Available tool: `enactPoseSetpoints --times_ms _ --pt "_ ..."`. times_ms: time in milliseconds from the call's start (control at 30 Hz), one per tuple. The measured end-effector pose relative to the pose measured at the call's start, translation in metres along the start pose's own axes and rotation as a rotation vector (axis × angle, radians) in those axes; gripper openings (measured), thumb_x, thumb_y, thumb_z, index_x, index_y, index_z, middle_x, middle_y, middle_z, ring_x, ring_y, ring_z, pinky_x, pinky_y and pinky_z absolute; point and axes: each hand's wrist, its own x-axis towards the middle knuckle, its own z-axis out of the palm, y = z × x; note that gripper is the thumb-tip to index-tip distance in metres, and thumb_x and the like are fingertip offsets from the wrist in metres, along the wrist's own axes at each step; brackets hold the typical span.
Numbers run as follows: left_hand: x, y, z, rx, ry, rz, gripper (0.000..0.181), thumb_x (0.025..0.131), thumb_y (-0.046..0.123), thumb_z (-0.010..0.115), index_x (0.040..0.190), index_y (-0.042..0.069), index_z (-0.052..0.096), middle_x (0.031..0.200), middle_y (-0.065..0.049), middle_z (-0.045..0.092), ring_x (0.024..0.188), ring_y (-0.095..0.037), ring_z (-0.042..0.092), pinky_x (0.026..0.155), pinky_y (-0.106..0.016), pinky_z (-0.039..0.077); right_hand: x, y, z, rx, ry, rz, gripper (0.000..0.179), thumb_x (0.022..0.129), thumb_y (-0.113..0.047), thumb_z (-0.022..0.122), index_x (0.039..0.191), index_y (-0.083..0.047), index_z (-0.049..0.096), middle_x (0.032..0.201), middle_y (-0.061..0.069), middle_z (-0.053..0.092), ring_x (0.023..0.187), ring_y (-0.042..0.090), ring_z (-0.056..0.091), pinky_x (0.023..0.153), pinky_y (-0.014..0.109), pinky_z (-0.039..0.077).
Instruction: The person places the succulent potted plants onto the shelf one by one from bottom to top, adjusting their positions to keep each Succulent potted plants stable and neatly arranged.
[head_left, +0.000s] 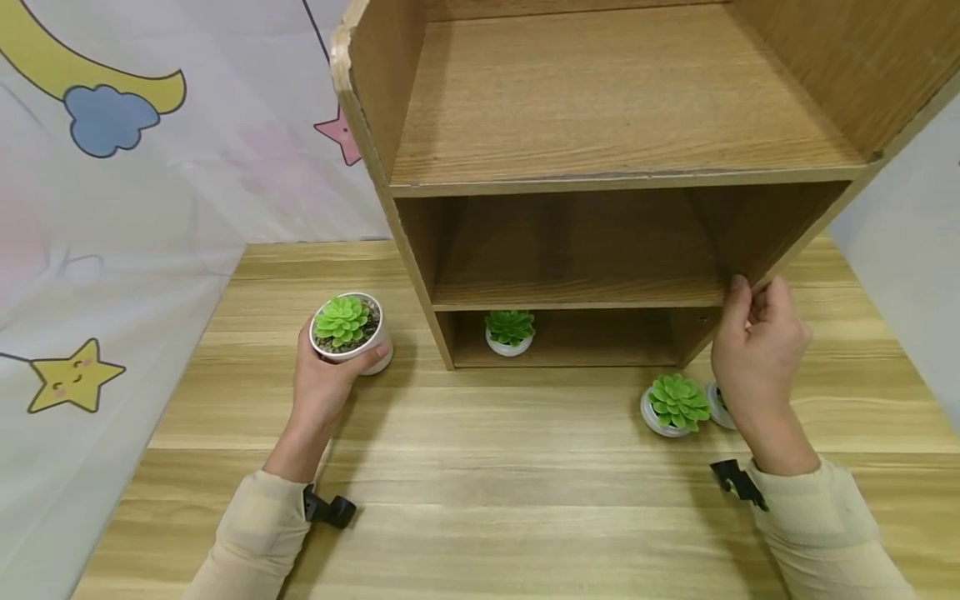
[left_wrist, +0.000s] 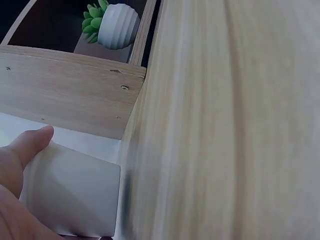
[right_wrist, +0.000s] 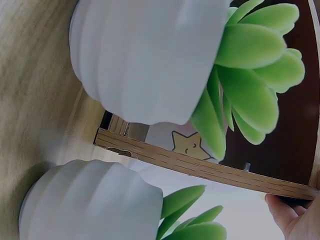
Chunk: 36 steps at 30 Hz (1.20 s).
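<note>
While the right hand (head_left: 761, 358) pinches the right edge of the wooden shelf unit (head_left: 630, 92), perhaps steadying it, the left hand (head_left: 326, 375) grips the white-potted succulent (head_left: 348, 327) around its sides, sparing the leaves, left of the unit.

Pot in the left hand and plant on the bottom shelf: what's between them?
A bare strip of tabletop, then the shelf unit's left side panel; head view shows both.

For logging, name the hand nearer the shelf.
Right. The right hand grips the shelf on its right; the left hand, holding a pot, is apart, left of it.
</note>
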Motion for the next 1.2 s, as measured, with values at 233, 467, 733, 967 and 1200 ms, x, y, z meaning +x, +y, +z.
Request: enactPoseSetpoints --times_ms 233,467,733,967,1200 --pt "-0.007 0.003 0.002 0.019 -0.009 -0.016 0.097 0.07 0.002 0.088 0.149 0.011 0.033 0.14 -0.006 0.043 0.127 -0.017 0.04 0.108 -0.033 0.029 0.001 0.001 -0.001 0.015 -0.007 -0.004 0.026 0.1 -0.011 0.054 0.093 0.013 0.061 0.078 0.02 0.066 0.081 -0.016 0.055 0.069 0.006 0.043" --pt "-0.012 0.008 0.005 -0.03 -0.027 -0.001 0.095 0.071 -0.001 0.087 0.149 0.011 0.033 0.139 -0.004 0.043 0.126 -0.015 0.04 0.106 -0.031 0.03 0.002 0.001 -0.001 0.009 -0.012 -0.004 0.026 0.1 -0.011 0.053 0.095 0.013 0.062 0.078 0.02 0.066 0.081 -0.016 0.055 0.068 0.006 0.042" --pt "-0.019 0.015 0.003 -0.005 -0.021 -0.001 0.095 0.07 0.002 0.088 0.148 0.012 0.035 0.138 -0.004 0.044 0.126 -0.016 0.041 0.106 -0.033 0.032 0.001 0.0 -0.001 -0.008 -0.016 0.01 0.026 0.1 -0.011 0.053 0.093 0.012 0.061 0.078 0.019 0.066 0.079 -0.017 0.053 0.067 0.006 0.04" --pt "-0.024 0.017 0.002 -0.016 -0.03 0.013 0.094 0.07 0.0 0.087 0.148 0.011 0.035 0.138 -0.004 0.045 0.126 -0.017 0.042 0.106 -0.034 0.032 0.0 0.001 0.0 0.005 -0.016 0.002 0.025 0.1 -0.01 0.053 0.092 0.013 0.06 0.073 0.018 0.063 0.077 -0.015 0.054 0.067 0.007 0.041" --pt "-0.027 0.02 0.003 -0.007 -0.036 0.008 0.096 0.07 0.001 0.087 0.148 0.012 0.034 0.138 -0.004 0.045 0.126 -0.017 0.042 0.105 -0.035 0.032 0.0 0.001 0.0 -0.001 -0.012 0.004 0.024 0.099 -0.009 0.052 0.093 0.014 0.06 0.072 0.017 0.063 0.076 -0.016 0.053 0.066 0.007 0.039"
